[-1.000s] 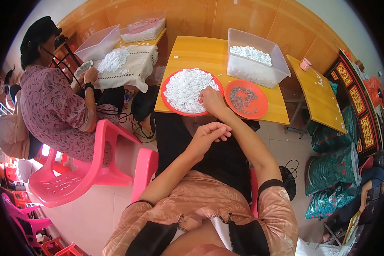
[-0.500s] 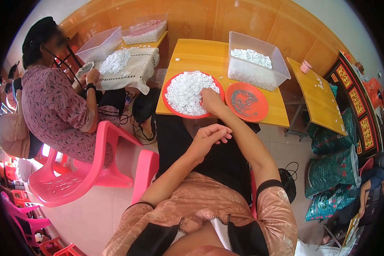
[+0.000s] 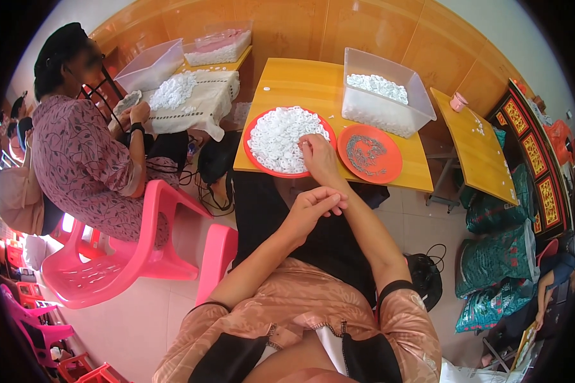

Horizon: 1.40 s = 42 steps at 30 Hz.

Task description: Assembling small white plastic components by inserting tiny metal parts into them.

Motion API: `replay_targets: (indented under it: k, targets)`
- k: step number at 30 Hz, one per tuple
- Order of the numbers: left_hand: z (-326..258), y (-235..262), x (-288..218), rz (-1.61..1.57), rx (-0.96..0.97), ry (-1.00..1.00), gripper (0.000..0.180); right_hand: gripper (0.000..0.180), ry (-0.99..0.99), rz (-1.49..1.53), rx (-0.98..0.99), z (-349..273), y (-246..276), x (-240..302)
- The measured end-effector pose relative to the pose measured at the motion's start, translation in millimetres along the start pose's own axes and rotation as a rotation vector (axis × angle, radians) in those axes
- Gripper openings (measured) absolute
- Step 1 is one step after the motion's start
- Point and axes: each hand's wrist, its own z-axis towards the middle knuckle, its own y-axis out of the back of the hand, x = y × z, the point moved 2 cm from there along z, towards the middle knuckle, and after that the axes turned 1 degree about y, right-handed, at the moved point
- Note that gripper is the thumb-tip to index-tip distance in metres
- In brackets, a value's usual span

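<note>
A red round tray [image 3: 252,157] at the yellow table's front edge is heaped with small white plastic pieces [image 3: 281,137]. Over the heap's right side is my right hand [image 3: 319,158], fingertips drawn together at the pieces; whether one is between them is too small to tell. Closer to my body, my left hand [image 3: 308,214] hangs below the table edge, thumb against curled fingers. What it may hold is hidden. Its fingertips overlap my right forearm in the picture. Right of the tray, an orange-red plate [image 3: 390,167] carries small grey metal-looking parts [image 3: 366,155].
Behind the plates, a clear plastic bin [image 3: 390,118] holds more white pieces. A second yellow table [image 3: 476,147] stands at right, near green sacks [image 3: 495,258]. At left, a co-worker [image 3: 92,153] sits on a pink chair [image 3: 150,236] beside a cloth-covered table [image 3: 214,96].
My right hand has drawn back slightly toward me from the heap, its fingers coming together. My left hand's thumb and fingers have closed more.
</note>
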Motion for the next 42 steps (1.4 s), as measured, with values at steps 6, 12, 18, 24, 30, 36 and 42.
replay_targets:
  k: [6, 12, 18, 24, 30, 36, 42]
  targets:
    - [-12.4, -3.2, -27.0, -0.026, -0.004, -0.096, 0.022, 0.012, -0.011, 0.312, -0.355, -34.4, 2.4, 35.1]
    - [-46.7, -12.4, -79.7, -0.110, 0.152, -0.157, 0.019, 0.012, 0.070, 0.176, -0.498, -60.1, 19.4, 9.7]
    - [-96.4, -63.9, -126.2, -0.230, 0.896, -0.134, 0.021, 0.007, 0.081, 0.098, -0.460, -69.5, 38.3, 2.0]
    - [-121.9, -116.5, -119.5, -0.318, 1.268, -0.067, 0.032, 0.007, 0.279, 0.099, -0.193, -92.0, 21.2, 13.6]
    - [-133.7, -151.5, -74.0, -0.212, 1.229, -0.176, 0.029, 0.004, 0.343, -0.099, 0.268, -126.3, -24.0, -15.3]
    - [-145.5, -154.4, -55.5, -0.093, 1.213, -0.245, 0.026, 0.005, 0.228, -0.056, 0.297, -125.7, -38.1, -24.8]
    - [-160.0, -167.3, -22.7, -0.010, 1.274, -0.281, 0.023, 0.007, 0.129, -0.062, 0.238, -123.3, -31.6, -36.2]
